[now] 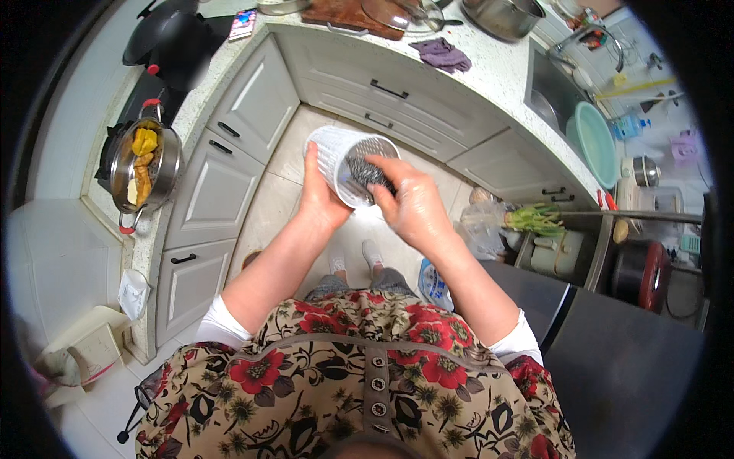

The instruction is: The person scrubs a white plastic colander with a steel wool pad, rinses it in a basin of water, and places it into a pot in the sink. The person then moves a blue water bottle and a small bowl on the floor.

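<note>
My left hand (321, 198) grips a white perforated plastic holder (330, 150) from its left side and underneath. The holder is tilted, its round mouth turned towards my right hand (421, 209). Between the fingers and thumb of that hand is a dark grey steel wool scrubber (366, 173), pushed into the mouth against the inner wall. The skin of the right hand looks shiny, as if wet. Both hands are held in the air above the tiled floor, in front of my floral apron (367, 356). The far inside of the holder is partly hidden.
Left, a steel pot (166, 166) with yellow food stands on the counter near a black wok (172, 46). Ahead lie a purple cloth (441, 55), a wooden cutting board (344, 17) and a glass lid (395, 12). A green basin (596, 143) rests by the sink (553, 80). Leafy stalks (533, 220) stick out at right.
</note>
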The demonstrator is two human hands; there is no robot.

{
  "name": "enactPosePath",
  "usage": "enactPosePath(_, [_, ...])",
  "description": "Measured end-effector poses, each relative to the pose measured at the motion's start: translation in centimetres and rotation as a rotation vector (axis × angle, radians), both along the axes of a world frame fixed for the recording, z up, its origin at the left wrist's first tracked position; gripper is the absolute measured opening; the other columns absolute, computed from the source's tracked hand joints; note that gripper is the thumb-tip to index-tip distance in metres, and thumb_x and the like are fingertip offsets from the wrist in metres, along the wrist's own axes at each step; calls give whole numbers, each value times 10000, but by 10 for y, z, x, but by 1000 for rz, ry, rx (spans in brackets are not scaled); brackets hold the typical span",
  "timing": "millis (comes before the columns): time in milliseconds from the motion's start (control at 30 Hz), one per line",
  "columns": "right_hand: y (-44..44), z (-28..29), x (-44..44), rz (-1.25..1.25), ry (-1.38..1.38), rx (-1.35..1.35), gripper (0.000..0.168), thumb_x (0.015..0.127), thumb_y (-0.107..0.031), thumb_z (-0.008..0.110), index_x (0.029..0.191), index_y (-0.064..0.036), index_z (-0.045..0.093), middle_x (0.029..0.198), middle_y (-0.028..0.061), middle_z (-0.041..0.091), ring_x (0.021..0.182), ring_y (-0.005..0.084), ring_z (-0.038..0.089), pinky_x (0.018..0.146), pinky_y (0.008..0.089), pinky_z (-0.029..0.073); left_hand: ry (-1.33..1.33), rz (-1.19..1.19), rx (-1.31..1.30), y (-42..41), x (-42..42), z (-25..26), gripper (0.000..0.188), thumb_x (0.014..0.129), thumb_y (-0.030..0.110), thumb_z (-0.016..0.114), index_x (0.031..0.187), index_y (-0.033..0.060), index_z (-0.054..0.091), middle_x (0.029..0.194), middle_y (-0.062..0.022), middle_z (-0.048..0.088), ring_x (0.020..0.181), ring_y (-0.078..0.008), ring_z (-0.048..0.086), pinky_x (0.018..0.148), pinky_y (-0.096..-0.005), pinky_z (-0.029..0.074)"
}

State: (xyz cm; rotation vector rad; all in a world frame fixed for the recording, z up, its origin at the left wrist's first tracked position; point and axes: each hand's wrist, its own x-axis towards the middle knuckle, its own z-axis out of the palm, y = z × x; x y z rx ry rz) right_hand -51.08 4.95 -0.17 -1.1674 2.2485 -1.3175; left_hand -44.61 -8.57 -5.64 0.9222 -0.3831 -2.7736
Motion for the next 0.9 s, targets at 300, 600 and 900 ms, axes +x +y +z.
enactPosePath(300, [-80, -29, 33, 576, 253, 26, 277, 852, -147, 506, 1075, -3, 585, 1104, 201, 590, 1038, 329, 559, 898, 379, 449, -133, 440, -140, 14, 70, -12, 681, 866, 443, 597, 1358, 69, 311, 1284, -128, 497, 1155, -273, 520, 982, -441, 431])
enactPosePath(600, [-117, -23, 182, 679, -425, -4, 372, 851, -209, 554, 1189, -54, 569, 1168, 152, 583, 1071, 301, 551, 936, 362, 433, -271, 913, -516, 28, 203, 36, 922, 764, 368, 731, 1405, 117, 118, 1329, -148, 360, 1203, -260, 426, 989, -415, 406])
enactPosePath(900, [-144, -16, 326, 756, -1043, -23, 367, 875, -206, 603, 1206, -52, 561, 1191, 100, 577, 1056, 217, 553, 942, 335, 436, -87, 692, -873, -1, 396, 32, 954, 790, 355, 710, 1446, 82, 73, 1328, -98, 376, 1219, -215, 391, 1060, -372, 293])
